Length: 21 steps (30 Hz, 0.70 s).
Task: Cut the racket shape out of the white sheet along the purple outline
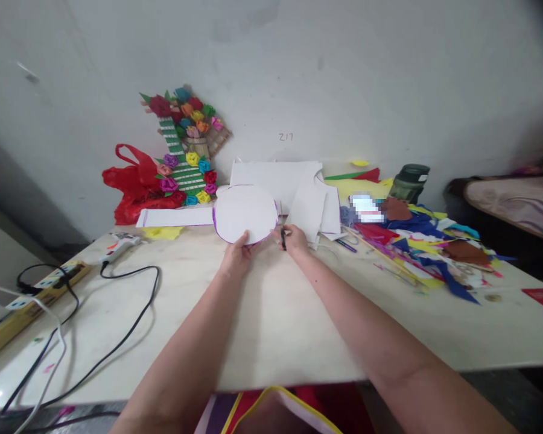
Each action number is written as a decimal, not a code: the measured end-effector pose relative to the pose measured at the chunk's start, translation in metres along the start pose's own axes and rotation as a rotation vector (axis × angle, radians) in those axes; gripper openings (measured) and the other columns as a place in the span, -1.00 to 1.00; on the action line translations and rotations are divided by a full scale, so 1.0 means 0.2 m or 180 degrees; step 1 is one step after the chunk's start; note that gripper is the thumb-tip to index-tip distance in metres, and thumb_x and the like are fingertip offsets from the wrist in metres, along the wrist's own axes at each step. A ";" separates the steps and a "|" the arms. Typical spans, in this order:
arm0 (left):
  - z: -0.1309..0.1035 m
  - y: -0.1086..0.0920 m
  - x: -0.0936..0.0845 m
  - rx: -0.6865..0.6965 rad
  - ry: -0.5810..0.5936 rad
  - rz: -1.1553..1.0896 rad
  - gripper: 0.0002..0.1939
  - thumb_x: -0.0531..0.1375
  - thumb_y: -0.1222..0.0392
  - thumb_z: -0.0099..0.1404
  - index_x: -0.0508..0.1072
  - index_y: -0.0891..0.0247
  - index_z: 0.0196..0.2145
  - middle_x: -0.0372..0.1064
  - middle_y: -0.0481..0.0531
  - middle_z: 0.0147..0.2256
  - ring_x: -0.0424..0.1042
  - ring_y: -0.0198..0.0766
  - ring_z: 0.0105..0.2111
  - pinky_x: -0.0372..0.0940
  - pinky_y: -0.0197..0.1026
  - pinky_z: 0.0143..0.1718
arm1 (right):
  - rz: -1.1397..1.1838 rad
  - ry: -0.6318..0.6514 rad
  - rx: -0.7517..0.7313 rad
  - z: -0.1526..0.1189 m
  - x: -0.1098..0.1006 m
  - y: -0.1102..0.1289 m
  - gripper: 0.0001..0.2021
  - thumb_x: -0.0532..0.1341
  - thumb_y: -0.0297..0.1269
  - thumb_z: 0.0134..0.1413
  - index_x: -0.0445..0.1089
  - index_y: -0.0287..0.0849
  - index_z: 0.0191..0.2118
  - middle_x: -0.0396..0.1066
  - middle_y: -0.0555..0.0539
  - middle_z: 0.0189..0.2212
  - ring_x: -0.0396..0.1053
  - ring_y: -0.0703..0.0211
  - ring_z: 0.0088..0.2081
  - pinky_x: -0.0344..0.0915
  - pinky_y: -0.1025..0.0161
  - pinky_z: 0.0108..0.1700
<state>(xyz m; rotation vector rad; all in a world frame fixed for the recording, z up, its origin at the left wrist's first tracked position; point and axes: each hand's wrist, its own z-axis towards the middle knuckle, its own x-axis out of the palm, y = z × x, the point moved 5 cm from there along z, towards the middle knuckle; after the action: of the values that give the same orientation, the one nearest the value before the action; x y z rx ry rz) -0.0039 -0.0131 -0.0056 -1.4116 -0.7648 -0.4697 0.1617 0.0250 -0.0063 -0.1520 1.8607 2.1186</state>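
Pinched disc (245,211) by its near edge in left hand (239,252); gripped dark tool (283,239) in right hand (295,240), just beside disc.

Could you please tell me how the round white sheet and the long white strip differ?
The round sheet is broad with a curved edge; the strip is narrow and straight-edged. The left hand holds the round sheet, while no hand touches the strip. Both are white with purple marking.

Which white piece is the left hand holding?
The purple-edged round piece, with the thumb of the left hand on it. The long strip extends leftward; the large sheet is behind.
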 end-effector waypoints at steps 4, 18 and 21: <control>0.03 -0.04 -0.05 0.0269 -0.0141 0.0452 -0.68 0.27 0.37 0.01 0.39 0.30 -0.22 0.44 0.09 -0.27 0.45 -0.27 -0.44 0.42 -0.23 -0.42 | -0.0240 -0.0046 0.0252 0.03 -0.08 -0.03 -0.60 0.25 -0.05 -0.23 0.40 -0.25 -0.28 0.39 -0.03 -0.58 0.31 0.28 -0.63 0.19 0.40 -0.64; 0.01 -0.05 -0.05 0.0326 -0.0063 0.0930 -0.69 0.24 0.14 0.07 0.36 0.32 -0.24 0.40 0.05 -0.40 0.39 -0.33 -0.56 0.36 -0.26 -0.54 | -0.3189 -0.0205 -0.0475 -0.04 -0.18 0.12 -0.71 0.10 -0.23 -0.05 0.48 -0.25 -0.27 0.37 -0.28 -0.21 0.29 -0.04 -0.14 0.19 0.19 -0.27; 0.00 -0.05 -0.03 0.0231 -0.0077 0.0686 -0.74 0.18 0.20 0.14 0.32 0.32 -0.20 0.42 0.06 -0.39 0.41 -0.31 -0.54 0.38 -0.23 -0.49 | -0.3019 -0.0228 -0.0673 -0.06 -0.19 0.14 -0.75 0.13 -0.25 -0.07 0.49 -0.23 -0.32 0.33 -0.26 -0.16 0.22 -0.05 -0.09 0.19 0.20 -0.28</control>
<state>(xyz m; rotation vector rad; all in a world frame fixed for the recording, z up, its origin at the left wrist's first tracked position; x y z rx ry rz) -0.0160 -0.0145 -0.0032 -1.4151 -0.6341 -0.2557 0.1877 0.0045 0.0302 -0.8100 1.1394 1.5768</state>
